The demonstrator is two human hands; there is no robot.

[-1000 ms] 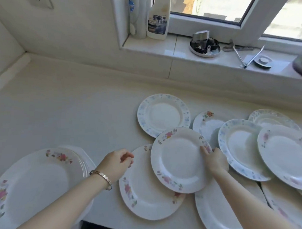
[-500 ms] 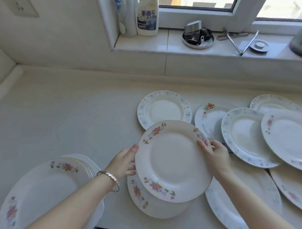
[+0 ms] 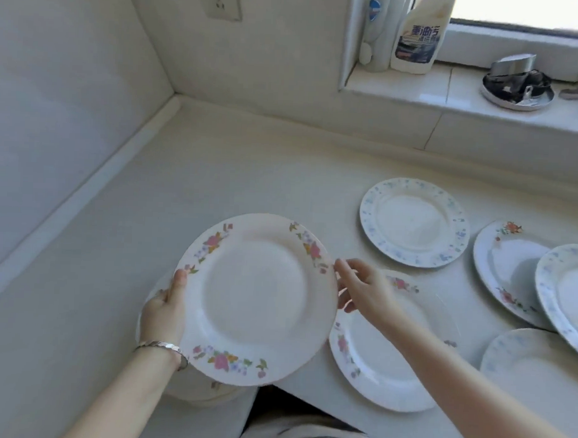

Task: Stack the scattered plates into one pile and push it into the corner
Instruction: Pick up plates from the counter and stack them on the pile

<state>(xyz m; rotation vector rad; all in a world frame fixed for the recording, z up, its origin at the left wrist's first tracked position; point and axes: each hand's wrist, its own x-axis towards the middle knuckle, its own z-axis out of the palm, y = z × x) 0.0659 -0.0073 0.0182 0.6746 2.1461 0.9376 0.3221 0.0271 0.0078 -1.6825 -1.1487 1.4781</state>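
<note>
My left hand [image 3: 164, 316] grips the left rim of a white plate with pink flowers [image 3: 258, 299], held in the air above a pile of plates [image 3: 196, 391] that shows only at its lower edge. My right hand [image 3: 360, 288] hovers at the plate's right rim with fingers spread, just off it. Under that hand another pink-flowered plate [image 3: 384, 363] lies on the counter. A blue-patterned plate [image 3: 413, 221] lies farther back, and several more plates [image 3: 508, 272] overlap at the right edge.
The counter [image 3: 217, 170] runs back to a wall corner [image 3: 175, 95] at upper left. On the window sill stand a cleaner bottle [image 3: 418, 36] and a metal dish with utensils [image 3: 516, 87]. A wall socket [image 3: 223, 2] is above.
The flowered plate has been lifted off the plate under it and carried left over the pile. My left hand took its rim; my right hand let go.
</note>
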